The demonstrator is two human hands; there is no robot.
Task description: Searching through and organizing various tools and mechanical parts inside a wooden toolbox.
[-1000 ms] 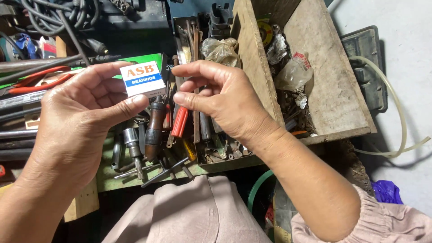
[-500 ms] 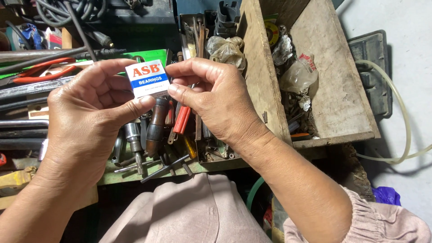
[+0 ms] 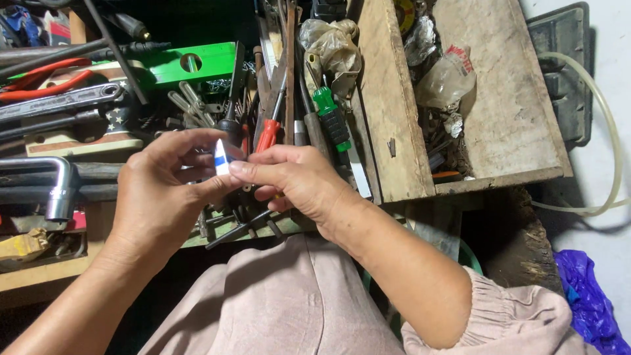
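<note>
A small white and blue cardboard box is pinched between both my hands, turned so only a narrow edge shows. My left hand grips it from the left with thumb and fingers. My right hand holds its right side with thumb and forefinger. Both hands hover over a cluttered tool tray, just above my lap.
A red-handled screwdriver and a green-handled one lie among several metal tools. A wooden box with plastic bags stands at the right. A green level, red pliers, a clear hose and a purple bag surround them.
Both hands have dropped lower and nearer to me with the box. The box has turned from face-on to edge-on, and my right hand now grips it.
</note>
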